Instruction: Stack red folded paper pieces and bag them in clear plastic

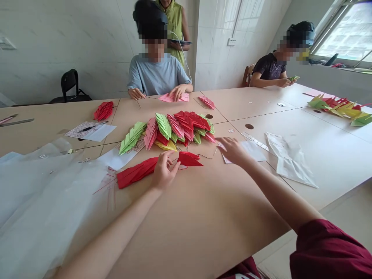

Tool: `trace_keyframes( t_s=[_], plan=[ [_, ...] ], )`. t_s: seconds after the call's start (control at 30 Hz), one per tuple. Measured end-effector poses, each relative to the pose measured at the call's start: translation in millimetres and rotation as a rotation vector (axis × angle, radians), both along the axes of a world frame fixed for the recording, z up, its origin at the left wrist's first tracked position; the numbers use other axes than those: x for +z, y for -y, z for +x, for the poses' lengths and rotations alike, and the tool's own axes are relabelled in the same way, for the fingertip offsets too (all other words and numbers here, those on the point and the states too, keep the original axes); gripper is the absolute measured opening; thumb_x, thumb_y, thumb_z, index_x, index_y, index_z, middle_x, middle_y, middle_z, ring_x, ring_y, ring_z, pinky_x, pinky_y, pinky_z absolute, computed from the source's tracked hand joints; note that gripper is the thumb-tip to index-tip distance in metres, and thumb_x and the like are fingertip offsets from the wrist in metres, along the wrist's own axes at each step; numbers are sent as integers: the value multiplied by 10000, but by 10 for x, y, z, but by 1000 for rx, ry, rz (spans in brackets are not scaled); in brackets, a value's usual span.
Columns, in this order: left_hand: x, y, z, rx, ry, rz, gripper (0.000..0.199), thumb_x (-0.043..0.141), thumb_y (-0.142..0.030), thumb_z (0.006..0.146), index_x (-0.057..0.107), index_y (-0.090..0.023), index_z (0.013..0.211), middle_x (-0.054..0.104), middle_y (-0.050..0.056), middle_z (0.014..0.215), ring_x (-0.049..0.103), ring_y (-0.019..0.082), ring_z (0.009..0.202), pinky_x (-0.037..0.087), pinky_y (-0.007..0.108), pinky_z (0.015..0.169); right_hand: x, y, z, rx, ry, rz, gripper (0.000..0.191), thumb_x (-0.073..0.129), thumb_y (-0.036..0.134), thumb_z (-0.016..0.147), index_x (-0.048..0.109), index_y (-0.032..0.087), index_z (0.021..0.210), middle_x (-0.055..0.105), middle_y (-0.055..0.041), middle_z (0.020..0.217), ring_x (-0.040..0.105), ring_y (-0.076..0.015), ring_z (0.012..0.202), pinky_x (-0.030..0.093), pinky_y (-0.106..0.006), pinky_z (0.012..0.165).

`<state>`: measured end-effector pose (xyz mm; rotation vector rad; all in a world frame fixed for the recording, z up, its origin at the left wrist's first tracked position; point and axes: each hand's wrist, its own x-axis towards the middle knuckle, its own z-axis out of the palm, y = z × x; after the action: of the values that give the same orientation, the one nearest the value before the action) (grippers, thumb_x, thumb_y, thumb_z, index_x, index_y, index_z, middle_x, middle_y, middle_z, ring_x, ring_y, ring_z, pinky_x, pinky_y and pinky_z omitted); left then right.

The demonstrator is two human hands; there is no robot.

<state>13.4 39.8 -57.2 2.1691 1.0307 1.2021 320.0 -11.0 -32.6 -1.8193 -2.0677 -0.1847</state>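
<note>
Red folded piece (190,159): lies on the near middle of the table (186,217), just right of the left hand (165,170) and near side of the folded pile (186,126)
Left hand: thumb and fingertips are at the piece's left end; from here I cannot tell whether they pinch it
Right hand (231,149): fingers loosely apart, nothing seen in them, beside the pile's right end
Handling: I'd judge a light hold on a folded edge best, keeping the thread (205,157) clear and the creases uncrushed
Red bundle (138,173): just left of the left hand
Farther out: a pen (91,127) lies on a printed sheet (100,134) at far left, a white bag (290,159) at right
Writing: print on that sheet is too small to read; I make out no brand
</note>
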Motion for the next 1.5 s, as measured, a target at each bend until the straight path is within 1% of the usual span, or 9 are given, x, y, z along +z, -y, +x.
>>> trace_keyframes(
  t_s=[0.07,0.13,0.23,0.33,0.5,0.77,1.1,1.3,1.5],
  plan=[
    [-17,-90,23,-37,18,-139,418,646,-328,832,556,-160,1204,640,56,931,552,105,591,496,247,578,56,-108,-372,223,-182,-37,394,532,364,918,504,218,1282,617,-102,1242,563,-251,1139,417,-388,941],
    [-31,-134,33,-93,27,-271,372,636,-386,839,617,-153,1129,668,37,816,533,99,506,465,234,507,60,-218,-690,366,-286,-114,465,632,392,853,521,213,1268,634,-94,1217,597,-230,1084,447,-352,897],
    [-39,-112,15,-132,79,-373,345,619,-453,849,667,-148,1004,668,18,683,504,96,425,402,215,404,-15,-341,-962,432,-336,-106,199,609,289,873,648,200,1047,703,-56,965,634,-186,872,462,-304,798],
    [-24,-53,-22,-132,151,-382,344,618,-461,857,647,-154,1009,634,-7,586,555,116,436,445,205,401,-130,-375,-1021,460,-401,66,131,555,253,916,666,202,966,697,-43,883,614,-169,824,458,-300,794],
    [28,-37,-71,-243,64,-155,245,578,-400,906,623,-183,1009,702,20,787,671,131,614,560,229,586,-267,-302,-983,520,-395,227,169,521,252,946,654,238,1050,695,-45,904,609,-176,885,449,-340,869],
    [25,-64,-102,-229,-173,251,134,500,-244,955,620,-184,955,693,17,800,649,137,721,503,241,686,-316,-232,-1044,576,-412,289,169,497,231,956,641,243,1042,702,-41,938,597,-180,903,439,-362,893],
    [163,98,-133,-346,-422,336,301,318,-207,997,609,-142,958,648,5,826,615,121,772,483,219,702,-263,-164,-1055,681,-354,213,120,488,223,958,607,216,961,666,-46,883,582,-176,863,440,-351,857],
    [16,-11,-157,-263,-342,458,134,481,-125,937,591,-179,991,657,-9,764,602,118,671,487,230,641,-226,-198,-1026,660,-480,245,81,547,213,935,627,222,944,680,-37,868,613,-174,850,454,-353,824],
    [21,-46,-145,-250,-323,490,138,584,-161,904,606,-210,1031,689,21,934,625,150,843,486,276,798,-245,-191,-1005,673,-442,279,111,594,197,912,634,248,1002,701,-19,925,632,-166,901,428,-365,896]
  ],
)
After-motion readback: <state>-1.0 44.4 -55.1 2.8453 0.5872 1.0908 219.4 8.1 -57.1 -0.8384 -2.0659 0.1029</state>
